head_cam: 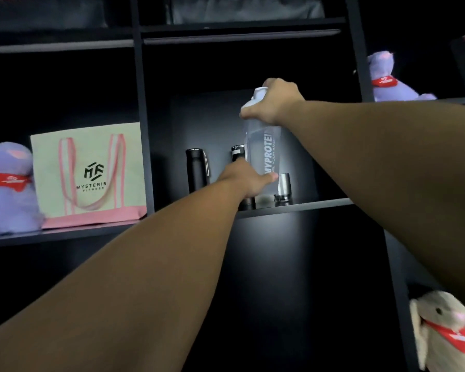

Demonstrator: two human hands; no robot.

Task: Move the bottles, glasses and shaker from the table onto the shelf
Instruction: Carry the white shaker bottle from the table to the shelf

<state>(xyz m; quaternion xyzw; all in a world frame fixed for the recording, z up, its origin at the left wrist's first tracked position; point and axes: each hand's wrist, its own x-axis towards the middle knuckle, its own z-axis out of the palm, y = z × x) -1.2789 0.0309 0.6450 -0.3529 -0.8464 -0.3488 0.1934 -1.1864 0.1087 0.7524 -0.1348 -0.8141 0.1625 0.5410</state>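
On the dark shelf [301, 206], left to right: 1 black bottle [196, 171] standing free, then the left hand [249, 181] closed around a second bottle [238, 153] – and the right hand [275, 102] gripping the clear shaker [263, 149] at its white lid, upright beside a small glass [283, 187].

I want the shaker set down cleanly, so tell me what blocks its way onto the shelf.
Nothing visible blocks it. The shaker, held at the lid by the right hand and steadied low by the left hand, stands between a black bottle and a small glass on the shelf.
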